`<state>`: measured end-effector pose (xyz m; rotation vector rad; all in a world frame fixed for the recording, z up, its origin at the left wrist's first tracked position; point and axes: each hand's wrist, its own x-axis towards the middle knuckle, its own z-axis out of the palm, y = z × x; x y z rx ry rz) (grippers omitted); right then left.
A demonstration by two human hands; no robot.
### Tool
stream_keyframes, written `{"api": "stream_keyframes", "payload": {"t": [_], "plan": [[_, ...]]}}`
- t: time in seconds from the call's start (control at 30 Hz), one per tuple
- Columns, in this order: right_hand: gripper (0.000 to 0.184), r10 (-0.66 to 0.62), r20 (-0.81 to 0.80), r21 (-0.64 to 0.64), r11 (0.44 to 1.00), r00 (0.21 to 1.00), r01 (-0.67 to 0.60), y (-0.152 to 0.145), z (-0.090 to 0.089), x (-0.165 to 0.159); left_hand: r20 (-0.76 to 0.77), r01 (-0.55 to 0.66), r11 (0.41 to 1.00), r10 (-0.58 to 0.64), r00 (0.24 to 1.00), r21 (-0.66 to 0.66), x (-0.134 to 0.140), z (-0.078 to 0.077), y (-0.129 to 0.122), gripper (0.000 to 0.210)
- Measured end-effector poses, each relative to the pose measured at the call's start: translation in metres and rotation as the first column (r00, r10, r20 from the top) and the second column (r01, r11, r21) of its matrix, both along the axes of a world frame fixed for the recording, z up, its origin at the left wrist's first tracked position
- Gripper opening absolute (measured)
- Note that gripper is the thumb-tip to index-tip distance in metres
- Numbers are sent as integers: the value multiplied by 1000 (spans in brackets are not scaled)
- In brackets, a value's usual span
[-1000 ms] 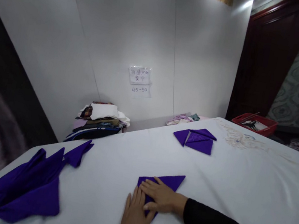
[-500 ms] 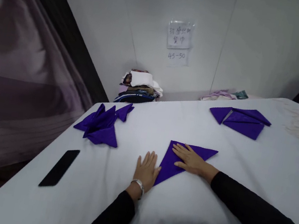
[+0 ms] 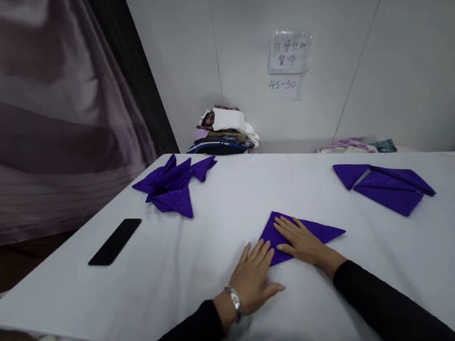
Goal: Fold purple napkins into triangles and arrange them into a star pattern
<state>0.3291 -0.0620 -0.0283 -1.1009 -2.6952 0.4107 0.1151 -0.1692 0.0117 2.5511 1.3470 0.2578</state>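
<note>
A purple cloth napkin [image 3: 322,231], folded into a triangle, lies flat on the white-covered table [image 3: 208,284] in front of me. My right hand [image 3: 297,239] rests palm down on its middle, fingers stretched out. On the near left corner of the napkin lie the fingertips of my left hand [image 3: 254,277], its thumb spread out over the white cover. That corner is hidden beneath the fingers. A bracelet or watch [image 3: 234,303] circles my left wrist.
At the left stands a purple cloth folded into a pointed shape [image 3: 172,187]. Near it lies a black phone-like slab [image 3: 115,242]. Flat-folded purple cloth [image 3: 394,190] lies at the far right. Stacked clothes [image 3: 225,132] sit beyond the far edge, below a paper sign [image 3: 288,58].
My left hand has moved from beside the napkin's near left corner onto it, with the fingertips now over the cloth. My right hand stays on the napkin. The view has shifted slightly.
</note>
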Motion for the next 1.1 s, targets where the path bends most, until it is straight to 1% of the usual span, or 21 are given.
{"api": "stream_keyframes", "payload": {"t": [0.07, 0.13, 0.27, 0.4, 0.5, 0.63, 0.73, 0.8, 0.83, 0.87, 0.93, 1.0, 1.03, 1.1], "plan": [[69, -1, 6, 11, 1000, 1000, 1, 0, 1, 0, -45, -19, 1000, 19, 999, -1, 17, -3, 8, 81], [66, 3, 6, 8, 1000, 1000, -3, 1, 2, -1, -97, -42, 999, 40, 994, -20, 26, -9, 16, 86], [62, 10, 7, -26, 1000, 1000, -10, 2, 4, -1, -124, -73, 997, 71, 990, -16, 27, -21, 24, 87], [63, 11, 16, -32, 999, 1000, -10, 2, 5, -2, -128, -100, 995, 96, 987, -25, 24, -22, 23, 83], [64, 20, 14, -32, 999, 1000, -19, 1, 6, -2, -131, -123, 992, 117, 984, -38, 17, -20, 19, 78], [63, 21, -8, -34, 999, 1000, -22, 0, 8, -2, -167, -186, 981, 175, 970, -50, -9, -17, 7, 74], [62, 19, -10, -40, 999, 1000, -19, -1, 10, -3, -217, -260, 961, 235, 947, -91, -28, -10, -3, 73], [62, 12, -7, -44, 999, 1000, -12, -2, 11, -4, -233, -308, 947, 280, 931, -92, -29, -3, -4, 74], [62, 10, -8, -42, 999, 1000, -10, -2, 11, -4, -225, -307, 949, 284, 932, -75, -25, 1, -3, 75], [62, 9, -11, -38, 999, 1000, -10, -2, 11, -5, -206, -282, 958, 266, 942, -50, -17, 4, 0, 76], [62, 10, -17, -31, 999, 1000, -10, -1, 11, -5, -158, -178, 984, 175, 972, 0, 3, 6, 10, 77], [59, 9, -24, -33, 999, 1000, -9, -1, 11, -5, -131, -93, 995, 95, 987, 20, 25, 3, 23, 80], [57, 8, -29, -35, 999, 1000, -9, 0, 12, -5, -133, -82, 996, 84, 988, 17, 34, 0, 29, 82], [54, 3, -41, -43, 999, 999, -5, 0, 13, -5, -158, -100, 995, 99, 982, 3, 45, -9, 38, 84]]}}
